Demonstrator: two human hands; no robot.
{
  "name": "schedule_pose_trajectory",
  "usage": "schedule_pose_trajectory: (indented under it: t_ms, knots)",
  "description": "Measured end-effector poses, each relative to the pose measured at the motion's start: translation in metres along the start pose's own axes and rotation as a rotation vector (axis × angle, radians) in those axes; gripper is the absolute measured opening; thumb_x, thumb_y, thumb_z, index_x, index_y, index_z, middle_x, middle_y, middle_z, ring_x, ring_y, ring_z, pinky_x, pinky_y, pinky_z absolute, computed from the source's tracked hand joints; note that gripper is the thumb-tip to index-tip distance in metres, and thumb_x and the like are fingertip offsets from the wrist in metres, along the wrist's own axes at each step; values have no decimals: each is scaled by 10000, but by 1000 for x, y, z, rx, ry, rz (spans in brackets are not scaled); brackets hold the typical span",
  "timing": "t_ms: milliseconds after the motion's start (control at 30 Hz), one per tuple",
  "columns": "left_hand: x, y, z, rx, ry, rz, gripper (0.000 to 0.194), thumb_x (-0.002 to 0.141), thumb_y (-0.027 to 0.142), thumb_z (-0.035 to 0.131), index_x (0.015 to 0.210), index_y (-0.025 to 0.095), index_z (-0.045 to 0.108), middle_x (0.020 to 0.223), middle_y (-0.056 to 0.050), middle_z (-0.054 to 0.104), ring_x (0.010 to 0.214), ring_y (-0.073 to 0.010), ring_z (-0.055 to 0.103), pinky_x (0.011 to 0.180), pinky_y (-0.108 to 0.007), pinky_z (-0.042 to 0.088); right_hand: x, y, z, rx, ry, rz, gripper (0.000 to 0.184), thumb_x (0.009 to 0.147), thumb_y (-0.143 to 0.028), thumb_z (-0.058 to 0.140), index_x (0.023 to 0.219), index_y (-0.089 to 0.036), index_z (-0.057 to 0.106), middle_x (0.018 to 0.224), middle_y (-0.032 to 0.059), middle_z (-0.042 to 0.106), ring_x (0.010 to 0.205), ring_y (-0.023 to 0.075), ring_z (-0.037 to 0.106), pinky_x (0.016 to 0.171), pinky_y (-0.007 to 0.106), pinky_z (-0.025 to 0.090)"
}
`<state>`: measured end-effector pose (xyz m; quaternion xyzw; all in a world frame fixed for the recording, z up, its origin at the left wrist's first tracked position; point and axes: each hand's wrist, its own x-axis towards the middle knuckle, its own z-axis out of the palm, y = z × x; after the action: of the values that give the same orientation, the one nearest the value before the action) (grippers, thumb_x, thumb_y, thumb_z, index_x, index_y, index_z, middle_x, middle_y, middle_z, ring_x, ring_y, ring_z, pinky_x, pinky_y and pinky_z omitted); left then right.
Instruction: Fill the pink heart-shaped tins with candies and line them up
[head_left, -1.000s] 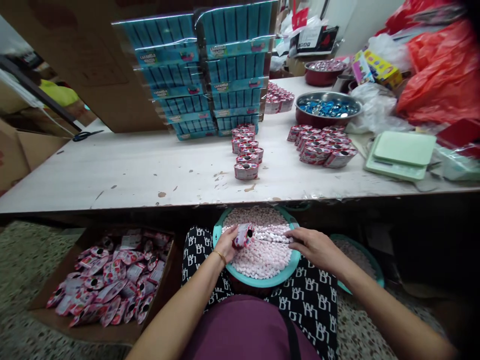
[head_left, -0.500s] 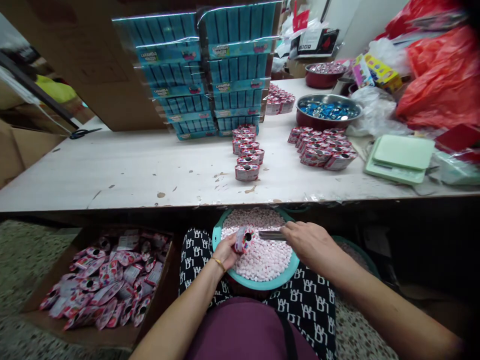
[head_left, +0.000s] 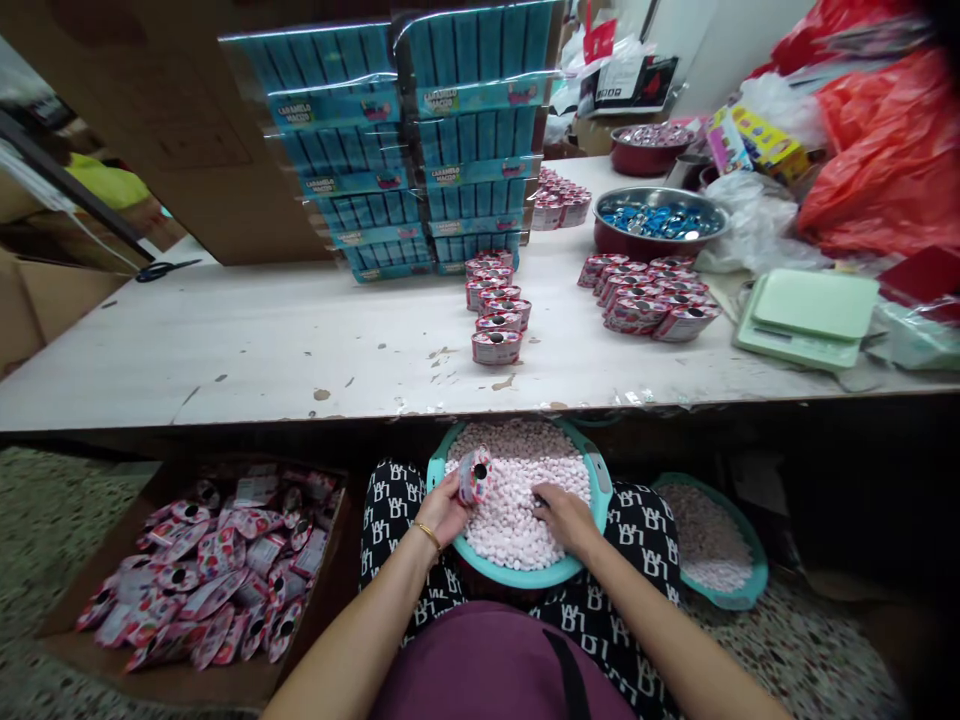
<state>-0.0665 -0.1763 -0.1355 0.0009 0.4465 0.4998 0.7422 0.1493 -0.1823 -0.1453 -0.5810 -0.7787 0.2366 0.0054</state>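
Note:
My left hand is closed around a small pink-and-white printed packet with a dark round opening facing up. It holds the packet above the left part of a turquoise basin filled with small pale pink candies. My right hand is down at the candies, fingers closed around a slim grey metal tool. Only a dark end of that tool shows; the rest is hidden by my hand or the candies. The basin rests on my lap, between my patterned trouser legs.
A cardboard box of similar packets stands on the floor at left. Filled packets stand in rows on the white table, near a steel bowl and a green scale. Another turquoise basin sits at right.
My right hand has moved down and left, taking the metal tool from beside the packet into the candies. The packet in my left hand has shifted slightly left.

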Motion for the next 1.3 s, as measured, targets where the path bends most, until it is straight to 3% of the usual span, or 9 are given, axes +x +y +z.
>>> schedule_pose_trajectory:
  t_ms: [133,233,367,500,600,733,933,1133,1300]
  knots:
    - [-10,11,-2,-83,7,22,186,774,124,505,944,154,571,854,-50,636,706,-116,608,655,-253,494,-10,16,-28,226,49,-47,278,776,-305,439,1032,-230,519,1003,23,607,904,160,559,756,280,419]
    - [-13,9,2,-82,24,35,181,782,121,487,939,153,572,826,-44,636,654,-107,601,601,-239,486,-16,11,-62,282,79,-123,271,771,-313,452,1016,-230,531,991,26,606,904,161,553,770,285,419]
    - [-13,-4,13,-81,-1,25,174,786,118,474,927,139,573,769,-38,633,608,-100,589,565,-230,477,-19,-17,-110,45,35,-209,267,794,-299,436,1037,-241,532,989,32,603,920,161,544,777,277,402]
    - [-12,-13,18,-78,-44,9,214,769,123,503,969,155,573,798,-37,637,612,-99,588,587,-235,479,-17,-50,-137,-311,-30,-189,206,801,-286,434,966,-233,546,857,33,603,794,164,569,629,250,384]
    - [-11,-14,18,-90,-52,17,228,773,117,491,983,151,573,814,-45,637,641,-105,594,602,-237,480,-16,-68,-144,-477,-22,-233,138,788,-200,435,867,-209,547,787,40,589,708,162,561,573,257,344]
    - [-11,-13,16,-119,-75,26,216,776,116,488,971,147,575,851,-52,637,673,-105,596,620,-233,482,-17,-82,-149,-541,30,-324,170,772,-100,396,808,-192,534,769,58,576,700,168,536,592,289,323]
    - [-9,-10,11,-173,-4,-32,156,787,121,482,907,161,575,769,-26,624,597,-92,578,553,-223,471,-21,-73,-153,-539,32,-300,155,772,-122,408,817,-197,535,779,44,578,693,149,527,589,275,313]
    - [-16,-12,19,-272,46,-123,104,781,90,476,835,120,558,751,-56,608,639,-107,584,542,-208,478,-29,-49,-147,-355,44,-149,241,821,-294,386,1035,-264,493,903,10,576,775,146,568,546,239,336]
    - [-20,-7,27,-321,41,-119,118,783,101,480,870,118,558,816,-77,610,675,-116,586,587,-230,493,-27,-34,-137,-51,93,-102,278,801,-336,400,1047,-256,500,999,15,579,837,165,561,653,262,394]
